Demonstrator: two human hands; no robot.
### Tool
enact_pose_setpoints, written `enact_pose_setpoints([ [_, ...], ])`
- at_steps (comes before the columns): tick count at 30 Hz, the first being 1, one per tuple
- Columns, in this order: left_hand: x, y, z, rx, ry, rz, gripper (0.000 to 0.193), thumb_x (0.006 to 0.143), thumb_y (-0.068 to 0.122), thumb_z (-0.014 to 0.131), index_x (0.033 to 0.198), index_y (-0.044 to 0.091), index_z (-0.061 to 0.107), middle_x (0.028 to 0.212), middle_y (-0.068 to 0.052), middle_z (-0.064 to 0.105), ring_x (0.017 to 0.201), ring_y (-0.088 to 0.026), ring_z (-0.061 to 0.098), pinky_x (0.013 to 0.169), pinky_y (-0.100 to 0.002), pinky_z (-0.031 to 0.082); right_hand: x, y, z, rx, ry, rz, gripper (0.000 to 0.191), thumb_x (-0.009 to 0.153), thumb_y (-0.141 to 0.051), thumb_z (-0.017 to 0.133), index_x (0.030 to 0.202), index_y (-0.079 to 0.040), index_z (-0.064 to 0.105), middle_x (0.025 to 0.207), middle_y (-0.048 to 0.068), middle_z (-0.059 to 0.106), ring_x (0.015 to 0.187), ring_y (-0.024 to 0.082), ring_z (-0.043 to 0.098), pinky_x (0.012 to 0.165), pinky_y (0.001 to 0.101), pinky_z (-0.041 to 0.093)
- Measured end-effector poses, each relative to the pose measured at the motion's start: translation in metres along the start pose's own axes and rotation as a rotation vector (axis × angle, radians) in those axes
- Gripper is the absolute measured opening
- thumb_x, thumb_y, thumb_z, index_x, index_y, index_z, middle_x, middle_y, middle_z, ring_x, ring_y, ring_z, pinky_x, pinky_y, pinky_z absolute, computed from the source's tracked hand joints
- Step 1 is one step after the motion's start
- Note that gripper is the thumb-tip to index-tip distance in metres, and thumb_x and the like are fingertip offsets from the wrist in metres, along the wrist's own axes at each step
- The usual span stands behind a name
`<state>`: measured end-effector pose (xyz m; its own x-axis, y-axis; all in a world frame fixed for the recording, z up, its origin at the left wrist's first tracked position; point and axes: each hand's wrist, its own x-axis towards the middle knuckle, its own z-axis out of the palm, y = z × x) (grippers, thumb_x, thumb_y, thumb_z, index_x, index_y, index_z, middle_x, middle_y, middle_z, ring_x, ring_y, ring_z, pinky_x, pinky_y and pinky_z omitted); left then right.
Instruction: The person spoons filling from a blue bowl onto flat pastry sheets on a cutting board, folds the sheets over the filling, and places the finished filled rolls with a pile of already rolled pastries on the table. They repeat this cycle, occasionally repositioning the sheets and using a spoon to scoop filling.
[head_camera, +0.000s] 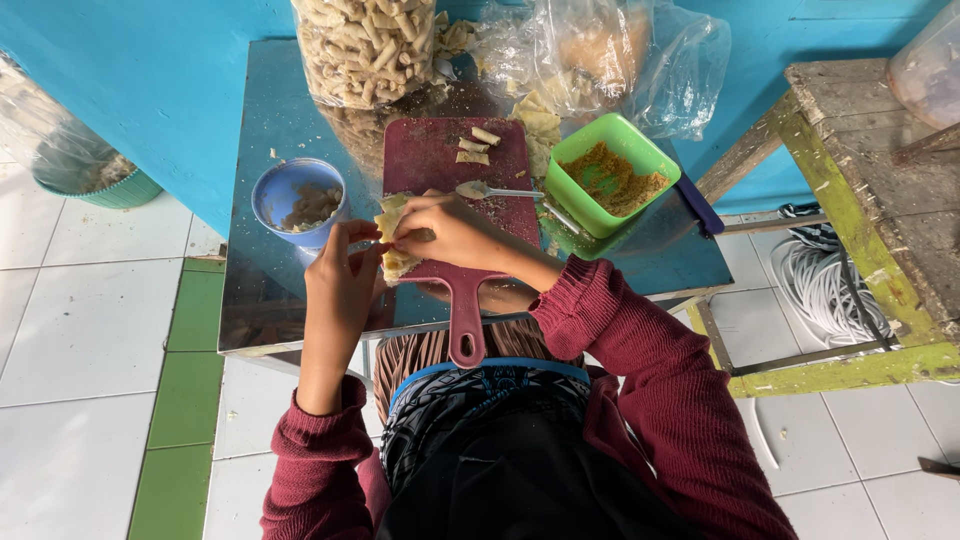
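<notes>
On the dark red cutting board (440, 160) lies a pale yellow dough wrapper (392, 212), and both hands are on it. My right hand (445, 228) presses its fingers on the wrapper's right side. My left hand (340, 280) pinches its near left edge. A spoon (480, 190) with filling rests on the board just past my right hand. Three small rolled pieces (476, 146) sit at the board's far end. A green square bowl (610, 175) of brown crumbly filling stands to the right. A blue cup (296, 200) with pale paste stands to the left.
The board sits on a small shiny metal table (270, 300) against a blue wall. Clear bags of rolled snacks (365, 45) and wrappers (590, 50) stand at the back. A worn wooden bench (870, 180) is on the right, with coiled white hose (825, 290) beneath. White and green floor tiles lie to the left.
</notes>
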<state>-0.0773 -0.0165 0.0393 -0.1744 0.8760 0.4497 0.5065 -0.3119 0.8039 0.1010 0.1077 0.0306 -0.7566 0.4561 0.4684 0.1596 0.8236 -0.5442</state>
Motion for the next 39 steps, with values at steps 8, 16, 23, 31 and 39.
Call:
enact_pose_setpoints([
  [8, -0.001, 0.003, 0.001, 0.001, 0.005, -0.027, 0.022, 0.097, 0.001, 0.065, 0.118, -0.001, 0.060, 0.114, -0.015, 0.075, 0.097, -0.025, 0.079, 0.072, -0.031, 0.061, 0.001, -0.002, 0.002, 0.004, 0.032, 0.028, 0.016, 0.085, -0.015, 0.078, 0.098, -0.006, 0.078, 0.100, 0.009, 0.073, 0.098, 0.027, 0.069, 0.086, 0.0375, 0.053],
  [16, -0.003, 0.008, 0.000, -0.022, -0.003, -0.040, 0.023, 0.096, 0.000, 0.063, 0.118, -0.001, 0.060, 0.115, -0.015, 0.074, 0.096, -0.025, 0.079, 0.071, -0.031, 0.061, 0.002, -0.003, 0.002, 0.042, 0.040, 0.081, 0.016, 0.084, -0.014, 0.076, 0.096, -0.003, 0.076, 0.097, 0.010, 0.073, 0.093, 0.028, 0.072, 0.082, 0.0367, 0.055],
  [23, -0.003, 0.012, 0.000, 0.002, -0.005, -0.049, 0.023, 0.096, 0.000, 0.064, 0.119, 0.000, 0.060, 0.115, -0.015, 0.075, 0.095, -0.025, 0.079, 0.070, -0.031, 0.061, 0.002, -0.006, 0.000, 0.047, 0.030, 0.096, 0.018, 0.082, -0.015, 0.077, 0.094, -0.003, 0.076, 0.097, 0.011, 0.073, 0.094, 0.028, 0.072, 0.082, 0.0369, 0.055],
  [31, -0.003, 0.013, 0.001, -0.008, -0.002, -0.043, 0.023, 0.096, 0.000, 0.065, 0.119, -0.001, 0.059, 0.115, -0.015, 0.075, 0.098, -0.026, 0.079, 0.073, -0.031, 0.061, 0.001, -0.010, -0.001, 0.046, 0.022, 0.114, 0.019, 0.081, -0.016, 0.077, 0.094, -0.003, 0.075, 0.098, 0.012, 0.072, 0.095, 0.029, 0.071, 0.084, 0.0373, 0.054],
  [39, -0.004, 0.016, 0.001, -0.033, -0.017, -0.071, 0.024, 0.096, -0.001, 0.063, 0.120, 0.000, 0.059, 0.117, -0.015, 0.075, 0.100, -0.025, 0.079, 0.073, -0.031, 0.061, 0.002, -0.016, -0.005, 0.061, -0.009, 0.158, 0.021, 0.082, -0.021, 0.079, 0.093, -0.003, 0.074, 0.095, 0.011, 0.072, 0.093, 0.028, 0.071, 0.082, 0.0374, 0.053],
])
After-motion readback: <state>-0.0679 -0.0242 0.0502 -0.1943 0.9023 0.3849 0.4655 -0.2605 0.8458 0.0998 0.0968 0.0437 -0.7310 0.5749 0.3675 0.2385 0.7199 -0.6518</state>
